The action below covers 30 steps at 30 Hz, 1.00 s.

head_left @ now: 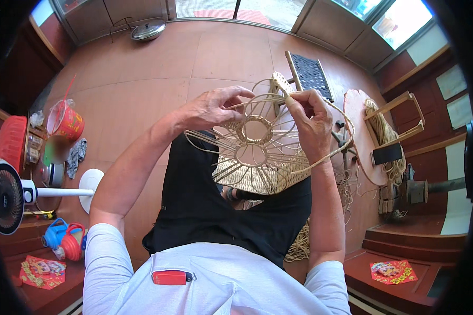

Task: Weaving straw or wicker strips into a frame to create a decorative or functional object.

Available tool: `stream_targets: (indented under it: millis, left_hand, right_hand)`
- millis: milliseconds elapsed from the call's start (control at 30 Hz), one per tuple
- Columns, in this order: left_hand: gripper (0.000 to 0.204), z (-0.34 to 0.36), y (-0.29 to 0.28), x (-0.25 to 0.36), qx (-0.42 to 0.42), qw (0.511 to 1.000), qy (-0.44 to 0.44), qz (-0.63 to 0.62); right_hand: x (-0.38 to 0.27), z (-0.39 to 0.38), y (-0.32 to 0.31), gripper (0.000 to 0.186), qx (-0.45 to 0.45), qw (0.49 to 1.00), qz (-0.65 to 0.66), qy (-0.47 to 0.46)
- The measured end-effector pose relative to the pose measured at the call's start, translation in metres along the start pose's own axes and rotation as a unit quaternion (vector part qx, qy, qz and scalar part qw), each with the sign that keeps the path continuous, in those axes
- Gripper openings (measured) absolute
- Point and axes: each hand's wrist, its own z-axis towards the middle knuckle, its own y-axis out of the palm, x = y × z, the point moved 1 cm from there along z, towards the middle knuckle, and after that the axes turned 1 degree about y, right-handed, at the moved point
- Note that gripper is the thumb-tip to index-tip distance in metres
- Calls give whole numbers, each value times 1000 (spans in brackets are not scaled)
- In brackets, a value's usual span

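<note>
Over my lap is an open frame of thin straw-coloured spokes (286,137), with a cord-wrapped ring (256,129) at its middle. Behind and below the spokes shows a tightly woven straw-coloured panel (247,177). At the frame's far left side, my left hand (215,107) has its fingers curled round the thin rods. My right hand (311,118) pinches a strand of cord (288,100) between thumb and forefinger at the far edge. A loop of the same cord (349,126) hangs to the right of that wrist.
At right, a pink oval board (355,113) bears coiled cord (383,128) and a black phone (387,154). A stool with a dark woven top (311,76) stands ahead. A fan (5,197), red bucket (67,123) and blue and red jugs (72,242) are at left.
</note>
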Motion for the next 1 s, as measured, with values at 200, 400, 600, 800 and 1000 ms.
stream_targets:
  millis: [200, 400, 600, 800, 1000]
  left_hand:
    - [70, 21, -5, 0, -28, 993, 94, -73]
    - [54, 37, -5, -10, -125, 978, 22, -168]
    - [28, -23, -85, -75, 100, 953, 27, 286]
    - [27, -142, -209, -140, 205, 726, -244, 609]
    - [46, -99, -112, -38, 216, 848, -71, 478]
  right_hand:
    - [-3, 3, 3, 12, -14, 1000, -11, 2]
    - [1, -1, 6, 12, -7, 1000, 23, -7]
    - [-5, -2, 2, 14, -5, 999, -6, -34]
    - [-6, 2, 4, 17, -17, 999, 4, -35]
    - [-8, 2, -1, 19, -16, 999, -22, -32]
